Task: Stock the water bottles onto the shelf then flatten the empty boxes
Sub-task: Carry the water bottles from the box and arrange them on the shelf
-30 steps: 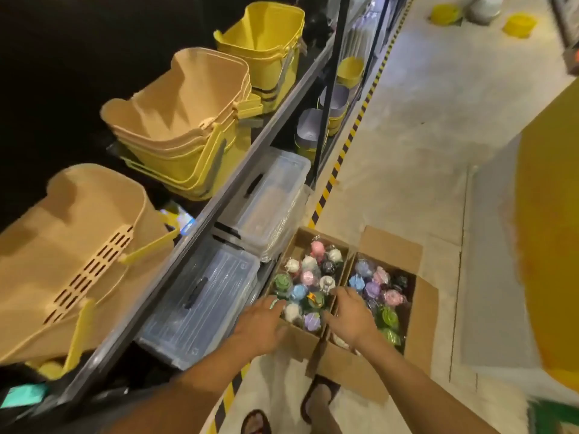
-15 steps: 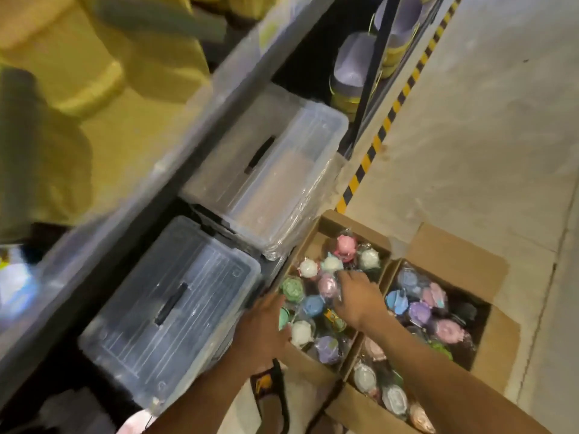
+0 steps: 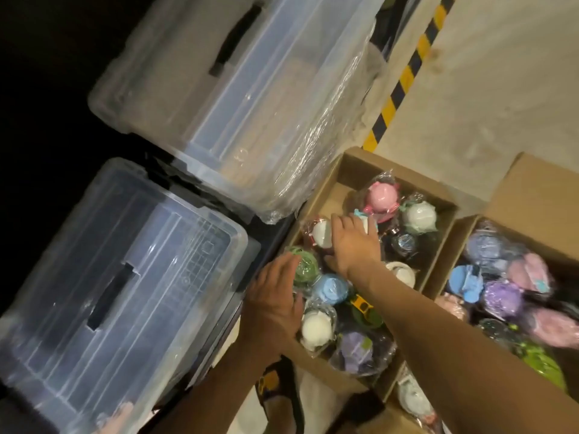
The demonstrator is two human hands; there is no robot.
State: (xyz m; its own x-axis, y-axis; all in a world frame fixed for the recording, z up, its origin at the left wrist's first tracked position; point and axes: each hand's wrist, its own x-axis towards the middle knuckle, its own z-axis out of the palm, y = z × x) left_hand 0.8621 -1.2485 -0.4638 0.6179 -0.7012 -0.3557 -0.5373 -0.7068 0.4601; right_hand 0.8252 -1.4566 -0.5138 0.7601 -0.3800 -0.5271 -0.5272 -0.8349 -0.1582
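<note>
Two open cardboard boxes stand on the floor, the left box (image 3: pixel 369 161) and the right box (image 3: pixel 532 170). Both hold several plastic-wrapped water bottles with coloured lids, among them a pink bottle (image 3: pixel 380 195), a green bottle (image 3: pixel 305 266) and a blue bottle (image 3: pixel 329 288). My left hand (image 3: pixel 272 296) rests at the left box's near-left edge, its fingers touching the green bottle. My right hand (image 3: pixel 354 245) lies over a bottle in the middle of that box, beside a white-lidded bottle (image 3: pixel 322 234), fingers bent down over its top. The bottle under the palm is mostly hidden.
Two clear lidded storage bins (image 3: pixel 232 89) (image 3: pixel 119 277) sit on the low shelf just left of the boxes, the far one in plastic wrap. Yellow-black hazard tape (image 3: pixel 404 79) runs along the concrete floor. My sandalled foot (image 3: pixel 279 389) is below the left box.
The view has dropped closer to the boxes. My right hand moved from the box divider into the left box, further toward its far end. My left hand slid up beside the green bottle.
</note>
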